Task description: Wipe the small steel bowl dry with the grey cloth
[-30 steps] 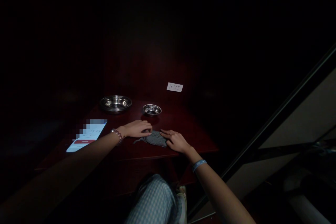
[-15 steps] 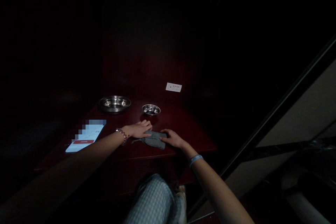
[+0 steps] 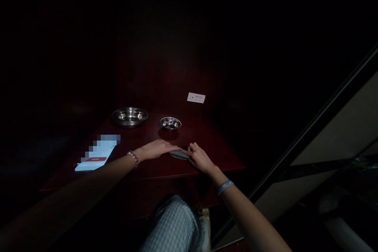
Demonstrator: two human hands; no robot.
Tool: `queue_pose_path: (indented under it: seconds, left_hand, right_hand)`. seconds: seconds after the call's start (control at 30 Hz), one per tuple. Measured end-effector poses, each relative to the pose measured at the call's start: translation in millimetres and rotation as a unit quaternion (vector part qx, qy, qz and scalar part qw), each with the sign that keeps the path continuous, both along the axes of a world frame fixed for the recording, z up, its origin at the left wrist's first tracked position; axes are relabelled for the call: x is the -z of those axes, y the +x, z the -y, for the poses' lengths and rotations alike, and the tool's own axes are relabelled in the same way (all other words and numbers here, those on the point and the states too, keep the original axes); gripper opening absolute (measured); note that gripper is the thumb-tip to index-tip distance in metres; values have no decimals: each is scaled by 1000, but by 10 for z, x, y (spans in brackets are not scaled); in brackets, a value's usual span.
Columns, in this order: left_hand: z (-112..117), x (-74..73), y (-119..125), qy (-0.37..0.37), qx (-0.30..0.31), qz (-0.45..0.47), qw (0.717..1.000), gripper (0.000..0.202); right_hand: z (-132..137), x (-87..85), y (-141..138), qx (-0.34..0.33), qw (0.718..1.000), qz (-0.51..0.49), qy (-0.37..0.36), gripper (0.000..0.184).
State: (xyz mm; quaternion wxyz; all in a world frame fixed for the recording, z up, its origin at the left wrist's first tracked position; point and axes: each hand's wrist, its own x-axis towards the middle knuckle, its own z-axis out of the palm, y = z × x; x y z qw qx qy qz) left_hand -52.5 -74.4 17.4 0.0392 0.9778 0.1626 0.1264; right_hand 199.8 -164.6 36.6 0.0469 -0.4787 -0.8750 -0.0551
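Observation:
A grey knitted cloth (image 3: 179, 154) shows as a narrow folded strip low over the front of the dark red table, between my two hands. My left hand (image 3: 156, 149) comes in from the left with its fingers close together and reaching along the far side of the cloth; its thumb is hidden. At the right end, my right hand (image 3: 201, 158) has bent fingers closed on the cloth, one finger pointing toward the left fingertips. Most of the cloth is covered or edge-on.
Behind my hands stands a small steel bowl (image 3: 170, 124). Stacked wider steel dishes (image 3: 130, 122) are at the back left. A lit phone (image 3: 94, 159) lies on the left of the table (image 3: 218, 153). A white wall socket (image 3: 196, 97) is at the back. My checked-trouser knee (image 3: 171, 224) is below the front edge.
The cloth, spread flatter before, is now folded into a narrow strip. My left fingers have stretched out rightward over it, and my right hand has shifted slightly right, its fingers curling.

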Motion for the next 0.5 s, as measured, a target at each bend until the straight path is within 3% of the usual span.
queue_pose_path:
  seconds: [0.13, 0.3, 0.5]
  left_hand:
    - [43, 36, -77, -39, 25, -5, 999, 69]
    - [72, -16, -107, -106, 19, -11, 994, 52]
    - [13, -4, 6, -159, 1, 62, 985, 41]
  right_hand:
    - [60, -37, 24, -24, 1000, -8, -6, 57]
    - [89, -28, -35, -82, 992, -81, -45, 61]
    - [-127, 230, -225, -21, 979, -201, -31, 47]
